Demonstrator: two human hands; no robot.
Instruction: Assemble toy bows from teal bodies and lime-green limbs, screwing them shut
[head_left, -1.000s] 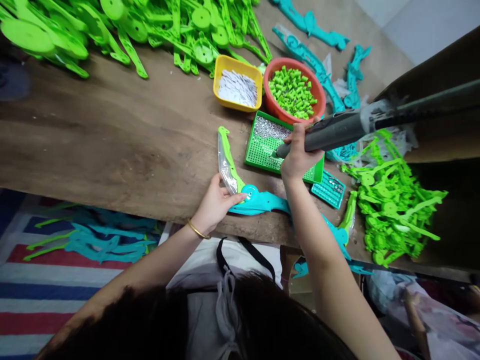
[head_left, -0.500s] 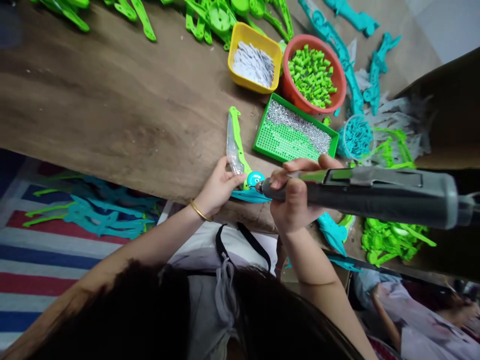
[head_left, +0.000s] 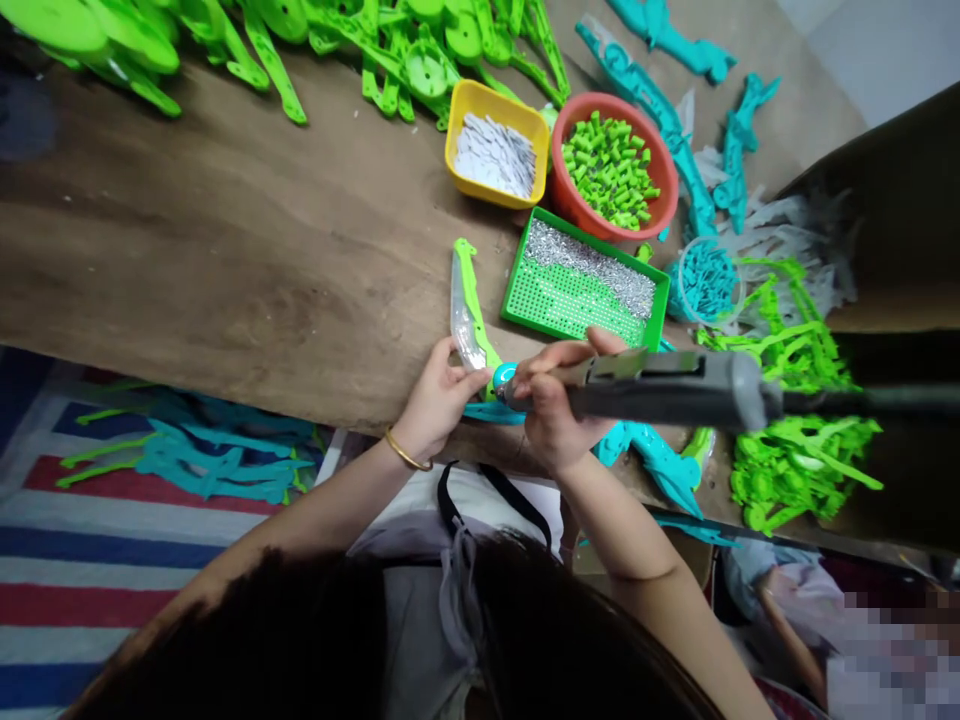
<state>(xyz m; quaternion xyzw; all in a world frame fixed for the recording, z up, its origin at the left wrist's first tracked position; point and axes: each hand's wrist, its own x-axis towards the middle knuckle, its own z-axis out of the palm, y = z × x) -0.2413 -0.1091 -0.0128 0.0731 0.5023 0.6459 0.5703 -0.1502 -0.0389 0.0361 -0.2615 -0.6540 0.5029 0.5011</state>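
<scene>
The plastic piece (head_left: 486, 348) lies near the front edge of the table (head_left: 187, 250), between our two hands. Its green arm, edged with a clear strip, points away from us, and its round blue joint (head_left: 505, 373) sits low, just beside our left thumb. Our left hand (head_left: 437, 395) pinches the piece near that joint, thumb on top and the other fingers partly hidden. Our right hand (head_left: 559, 410) is wrapped around a grey screwdriver (head_left: 660, 390), its tip down at the joint; whether it touches we cannot tell.

The right hand and the screwdriver stand in the way, covering part of the blue lower side of the piece. Beyond them lies a green tray (head_left: 555, 295) with small silver bits gathered along its far side. Behind the tray we see a yellow tub (head_left: 487, 194) of white strips, touching or nearly touching a red bowl (head_left: 574, 207) of short green plugs. A clear cup (head_left: 681, 300) of blue bits stands just right of the tray.

Counting, we have one each of tray, tub, bowl and cup, and three long blue parts (head_left: 675, 40) at the far right. The green parts form two heaps, one along the far side (head_left: 427, 70) and one at the right (head_left: 795, 460), too tangled for us to count. More blue-and-green pieces (head_left: 217, 460) overlap on a striped sheet (head_left: 90, 605) below the table, their number unclear.
</scene>
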